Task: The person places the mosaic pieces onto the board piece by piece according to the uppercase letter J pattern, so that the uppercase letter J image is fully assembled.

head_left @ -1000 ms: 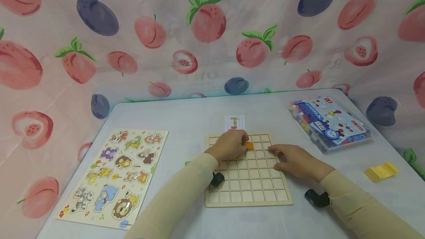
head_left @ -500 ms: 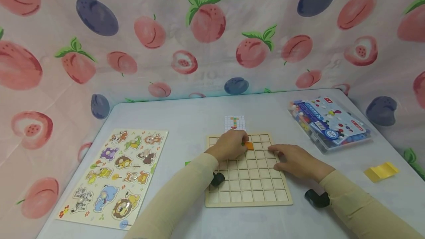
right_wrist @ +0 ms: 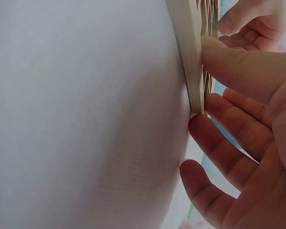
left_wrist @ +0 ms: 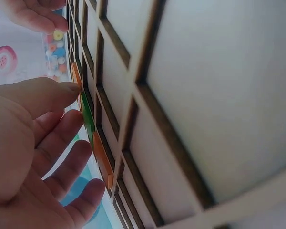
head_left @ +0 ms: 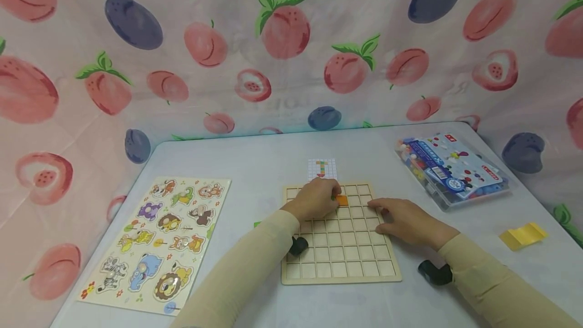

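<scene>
A square wooden grid board (head_left: pixel 351 269) lies on the table. My left hand (head_left: pixel 316 199) is over its upper part, with thumb and forefinger pinching a green tile (left_wrist: pixel 87 113). One orange tile (left_wrist: pixel 102 160) and a second orange tile (head_left: pixel 342 200) flank the green one in a row on the grid. My right hand (head_left: pixel 407 220) rests at the board's right edge, thumb and fingertips touching the rim (right_wrist: pixel 188 52), fingers loosely spread. Just behind the board lies a small pattern card (head_left: pixel 322 168), its lower end partly hidden by my left hand.
An animal picture puzzle (head_left: pixel 157 242) lies at the left. At the back right is a clear plastic case (head_left: pixel 453 168) of colourful parts, with a folded yellow paper (head_left: pixel 524 236) nearer me. A green piece (head_left: pixel 257 223) shows beside the board's left edge, mostly behind my sleeve.
</scene>
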Demonstrator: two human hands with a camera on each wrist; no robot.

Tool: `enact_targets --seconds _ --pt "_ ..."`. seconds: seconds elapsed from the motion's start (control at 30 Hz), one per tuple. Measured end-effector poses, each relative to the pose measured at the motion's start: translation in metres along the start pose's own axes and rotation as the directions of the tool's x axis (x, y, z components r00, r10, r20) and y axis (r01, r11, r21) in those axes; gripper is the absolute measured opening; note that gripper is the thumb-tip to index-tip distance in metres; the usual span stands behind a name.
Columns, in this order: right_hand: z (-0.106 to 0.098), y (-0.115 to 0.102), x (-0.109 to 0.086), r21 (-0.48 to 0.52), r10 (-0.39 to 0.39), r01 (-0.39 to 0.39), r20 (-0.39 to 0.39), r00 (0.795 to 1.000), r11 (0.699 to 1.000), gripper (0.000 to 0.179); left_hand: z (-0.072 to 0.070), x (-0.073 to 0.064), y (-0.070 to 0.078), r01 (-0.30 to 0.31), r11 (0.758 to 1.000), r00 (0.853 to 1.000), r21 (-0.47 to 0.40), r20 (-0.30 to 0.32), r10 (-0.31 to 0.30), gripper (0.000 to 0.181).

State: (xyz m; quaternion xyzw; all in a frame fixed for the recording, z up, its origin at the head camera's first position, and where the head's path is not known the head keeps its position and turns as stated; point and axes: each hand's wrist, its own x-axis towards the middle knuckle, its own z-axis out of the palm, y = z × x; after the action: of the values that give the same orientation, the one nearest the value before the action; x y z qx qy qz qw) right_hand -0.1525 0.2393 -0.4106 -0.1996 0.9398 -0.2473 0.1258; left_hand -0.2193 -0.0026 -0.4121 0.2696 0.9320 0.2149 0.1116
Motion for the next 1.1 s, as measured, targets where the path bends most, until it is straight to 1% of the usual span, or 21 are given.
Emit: enact_targets --seconds 0.17,0.43,0.67,0.8,0.97,1.1 --pt "0.0 -0.001 0.0 0.001 0.003 -0.003 0.001 1.0 1.0 0.058 -0.003 -0.002 -0.002 0.013 0.999 1.0 -0.033 -0.004 -0.013 0.025" --pt "0.001 -0.001 -0.001 0.002 0.0 0.0 -0.005 1.0 1.0 0.059 -0.016 -0.01 -0.011 0.04 0.998 0.999 -0.038 0.001 -0.04 0.029" --pt "0.002 0.0 -0.001 0.009 0.011 -0.011 -0.004 1.0 1.0 0.06 -0.029 -0.025 -0.021 0.086 0.994 0.996 -0.064 -0.022 -0.087 0.03" --pt "0.003 0.0 -0.001 0.009 0.015 -0.015 -0.003 1.0 1.0 0.06 -0.036 -0.035 -0.027 0.087 0.994 0.995 -0.063 -0.044 -0.09 0.031" --pt "0.002 -0.001 -0.001 0.011 0.019 -0.019 0.002 1.0 1.0 0.06 -0.042 -0.044 -0.035 0.106 0.992 0.991 -0.063 -0.07 -0.11 0.033" --pt "0.002 -0.001 -0.001 0.008 0.018 -0.018 0.003 1.0 1.0 0.06 -0.045 -0.051 -0.04 0.136 0.988 0.987 -0.078 -0.078 -0.142 0.033"
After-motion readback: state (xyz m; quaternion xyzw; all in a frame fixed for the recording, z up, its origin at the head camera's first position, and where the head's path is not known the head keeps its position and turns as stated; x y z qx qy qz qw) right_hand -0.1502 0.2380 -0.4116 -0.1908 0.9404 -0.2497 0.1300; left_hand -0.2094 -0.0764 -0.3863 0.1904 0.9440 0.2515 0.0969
